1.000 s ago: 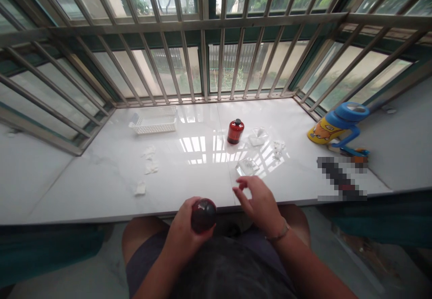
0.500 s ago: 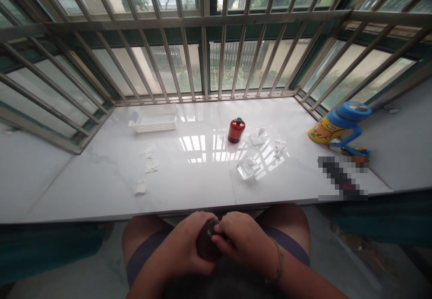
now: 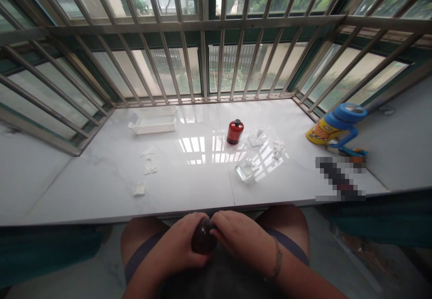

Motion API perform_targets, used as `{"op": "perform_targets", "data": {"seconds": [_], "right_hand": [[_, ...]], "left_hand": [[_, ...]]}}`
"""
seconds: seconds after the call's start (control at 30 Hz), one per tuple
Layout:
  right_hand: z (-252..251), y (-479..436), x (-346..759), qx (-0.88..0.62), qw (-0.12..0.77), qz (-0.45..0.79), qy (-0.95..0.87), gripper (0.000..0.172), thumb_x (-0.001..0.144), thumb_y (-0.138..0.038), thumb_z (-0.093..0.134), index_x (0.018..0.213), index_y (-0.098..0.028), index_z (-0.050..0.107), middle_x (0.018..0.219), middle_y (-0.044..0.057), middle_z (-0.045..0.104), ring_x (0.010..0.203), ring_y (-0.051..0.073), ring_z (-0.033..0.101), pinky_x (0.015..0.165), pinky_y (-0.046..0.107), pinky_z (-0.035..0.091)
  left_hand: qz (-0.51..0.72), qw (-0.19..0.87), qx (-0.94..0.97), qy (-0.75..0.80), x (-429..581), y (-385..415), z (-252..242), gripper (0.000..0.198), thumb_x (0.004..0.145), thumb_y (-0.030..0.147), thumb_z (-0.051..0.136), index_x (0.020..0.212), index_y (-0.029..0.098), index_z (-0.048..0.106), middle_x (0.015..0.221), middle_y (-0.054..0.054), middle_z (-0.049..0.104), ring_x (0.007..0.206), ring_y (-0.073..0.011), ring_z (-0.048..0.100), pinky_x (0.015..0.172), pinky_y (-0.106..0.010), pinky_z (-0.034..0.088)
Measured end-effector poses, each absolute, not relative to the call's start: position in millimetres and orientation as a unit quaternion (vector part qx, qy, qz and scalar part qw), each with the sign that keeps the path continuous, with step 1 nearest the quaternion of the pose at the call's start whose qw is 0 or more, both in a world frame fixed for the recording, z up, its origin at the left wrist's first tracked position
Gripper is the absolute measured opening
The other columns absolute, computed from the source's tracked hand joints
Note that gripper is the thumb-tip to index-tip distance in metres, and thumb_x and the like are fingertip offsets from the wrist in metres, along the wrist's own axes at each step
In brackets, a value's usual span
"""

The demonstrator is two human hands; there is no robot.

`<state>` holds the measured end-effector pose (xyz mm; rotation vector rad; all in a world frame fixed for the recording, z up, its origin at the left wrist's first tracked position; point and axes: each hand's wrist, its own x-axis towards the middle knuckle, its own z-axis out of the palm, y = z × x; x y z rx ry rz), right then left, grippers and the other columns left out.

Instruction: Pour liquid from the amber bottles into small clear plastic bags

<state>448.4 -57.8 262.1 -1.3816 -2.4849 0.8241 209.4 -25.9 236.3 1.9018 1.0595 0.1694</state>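
A dark, rounded bottle (image 3: 203,240) with a reddish-brown tint stands in front of my lap, below the edge of the sill. My left hand (image 3: 182,243) wraps around its side, thumb and fingers closed on it. At the bottle's top, the curled fingers of my right hand (image 3: 241,238) press against the cap (image 3: 206,222); their tips are partly hidden. On the sill ahead stands a red bottle (image 3: 235,132) with a black cap. Two clear, squarish glass objects, one nearer (image 3: 247,170) and one farther (image 3: 257,137), lie to its right.
Crumpled white tissue pieces (image 3: 150,167) lie on the left of the white sill (image 3: 189,186), others (image 3: 278,148) on the right. A white plastic basket (image 3: 155,127) sits at the back left. A blue-and-yellow flask (image 3: 330,126) leans at the right, near a blurred-out dark object (image 3: 339,177). Metal bars line the window.
Both hands and the dark bottle have shifted slightly left. The right fingers have moved on the bottle's top, showing more of the cap. Things on the sill stay in place.
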Motion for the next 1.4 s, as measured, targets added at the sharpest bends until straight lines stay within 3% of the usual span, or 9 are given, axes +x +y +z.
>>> {"op": "perform_targets", "data": {"seconds": [0.07, 0.23, 0.33, 0.43, 0.6, 0.77, 0.93, 1.2, 1.4], "right_hand": [[265, -58, 445, -0.456, 0.108, 0.296, -0.832, 0.014, 0.104, -0.018, 0.059, 0.117, -0.019, 0.064, 0.11, 0.007, 0.073, 0.097, 0.024, 0.07, 0.082, 0.034, 0.05], [269, -57, 442, -0.547, 0.056, 0.323, -0.77, 0.028, 0.11, -0.041, 0.058, 0.12, -0.017, 0.064, 0.106, 0.011, 0.077, 0.093, 0.029, 0.074, 0.078, 0.037, 0.05], [268, -56, 445, -0.509, 0.07, 0.344, -0.786, 0.019, 0.111, -0.029, 0.053, 0.121, -0.018, 0.064, 0.114, 0.01, 0.075, 0.101, 0.027, 0.074, 0.084, 0.036, 0.05], [267, -57, 449, -0.49, 0.098, 0.372, -0.783, 0.028, 0.105, -0.028, 0.061, 0.132, -0.018, 0.06, 0.127, 0.011, 0.072, 0.111, 0.028, 0.072, 0.091, 0.036, 0.051], [262, -58, 449, -0.533, 0.054, 0.382, -0.753, 0.023, 0.109, -0.035, 0.057, 0.122, -0.017, 0.064, 0.111, 0.01, 0.077, 0.1, 0.029, 0.075, 0.083, 0.036, 0.05], [261, -56, 452, -0.52, 0.104, 0.399, -0.748, 0.029, 0.104, -0.033, 0.065, 0.13, -0.021, 0.062, 0.123, 0.009, 0.075, 0.111, 0.027, 0.073, 0.091, 0.035, 0.051], [262, -52, 458, -0.52, 0.085, 0.389, -0.756, 0.018, 0.107, -0.035, 0.062, 0.116, -0.019, 0.067, 0.11, 0.008, 0.077, 0.1, 0.026, 0.073, 0.086, 0.035, 0.051], [270, -46, 484, -0.442, 0.199, 0.403, -0.777, 0.015, 0.104, -0.023, 0.063, 0.118, -0.026, 0.068, 0.112, 0.003, 0.07, 0.096, 0.018, 0.067, 0.087, 0.029, 0.052], [248, -27, 536, -0.58, 0.254, 0.293, -0.716, 0.014, 0.104, -0.036, 0.061, 0.11, -0.024, 0.065, 0.097, 0.004, 0.07, 0.084, 0.02, 0.066, 0.079, 0.034, 0.053]], "left_hand": [[0.079, 0.457, 0.775, 0.429, 210, -26, 233, 0.071, 0.065, 0.021, 0.085, 0.132, 0.031, 0.065, 0.134, -0.006, 0.072, 0.122, -0.0334, 0.068, 0.107, -0.043, 0.054], [0.084, 0.469, 0.773, 0.419, 213, -24, 236, 0.07, 0.066, 0.02, 0.083, 0.132, 0.031, 0.065, 0.132, -0.005, 0.072, 0.12, -0.0316, 0.07, 0.104, -0.041, 0.055], [0.081, 0.457, 0.777, 0.425, 212, -22, 236, 0.071, 0.065, 0.021, 0.085, 0.133, 0.03, 0.064, 0.133, -0.006, 0.072, 0.121, -0.0331, 0.069, 0.106, -0.043, 0.054], [0.078, 0.453, 0.778, 0.428, 210, -22, 230, 0.071, 0.066, 0.023, 0.086, 0.134, 0.03, 0.065, 0.132, -0.006, 0.072, 0.12, -0.0331, 0.07, 0.105, -0.044, 0.055], [0.075, 0.451, 0.781, 0.426, 210, -23, 220, 0.077, 0.065, 0.022, 0.087, 0.138, 0.03, 0.062, 0.137, -0.008, 0.071, 0.124, -0.0341, 0.068, 0.11, -0.046, 0.053], [0.07, 0.452, 0.782, 0.424, 215, -24, 219, 0.073, 0.067, 0.023, 0.086, 0.136, 0.031, 0.063, 0.135, -0.007, 0.071, 0.123, -0.0331, 0.068, 0.109, -0.045, 0.053], [0.063, 0.463, 0.779, 0.418, 219, -22, 223, 0.076, 0.066, 0.025, 0.089, 0.137, 0.03, 0.063, 0.136, -0.007, 0.071, 0.124, -0.0332, 0.067, 0.11, -0.044, 0.052], [0.043, 0.559, 0.711, 0.425, 214, -14, 249, 0.081, 0.062, 0.032, 0.098, 0.135, 0.03, 0.061, 0.125, -0.002, 0.075, 0.11, -0.0283, 0.072, 0.093, -0.035, 0.056], [0.038, 0.529, 0.712, 0.46, 208, -14, 249, 0.067, 0.067, 0.034, 0.093, 0.128, 0.028, 0.065, 0.12, -0.002, 0.077, 0.108, -0.0281, 0.073, 0.091, -0.034, 0.056]]}}
